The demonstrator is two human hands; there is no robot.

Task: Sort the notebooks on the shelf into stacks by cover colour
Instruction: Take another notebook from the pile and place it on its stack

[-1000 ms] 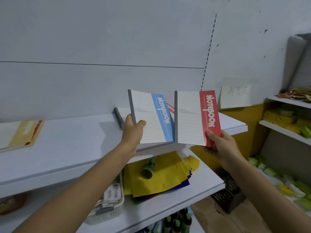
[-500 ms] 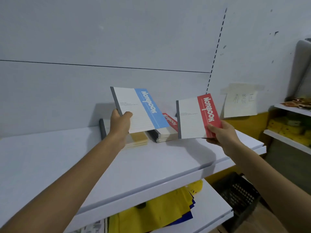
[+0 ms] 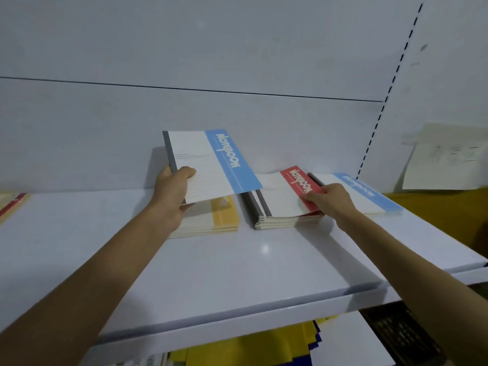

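Note:
My left hand (image 3: 173, 192) grips a blue-striped notebook (image 3: 211, 165) by its grey spine corner and holds it tilted above a stack of yellow-striped notebooks (image 3: 211, 220). My right hand (image 3: 330, 200) pinches the red edge of a red-striped notebook (image 3: 286, 194), which lies on top of a stack of red-striped notebooks (image 3: 274, 221). Right of that stack, a blue-striped notebook (image 3: 364, 192) lies flat on the white shelf (image 3: 237, 262).
At the far left edge of the shelf lie more notebooks (image 3: 10, 204). A paper note (image 3: 446, 157) hangs on the wall at right. Yellow and blue sheets (image 3: 253, 347) lie on the lower shelf, beside a black crate (image 3: 401, 336).
My right hand has lowered the red-striped notebook onto the red stack. My left hand has carried the blue-striped notebook over the yellow stack. The view has moved closer to the shelf.

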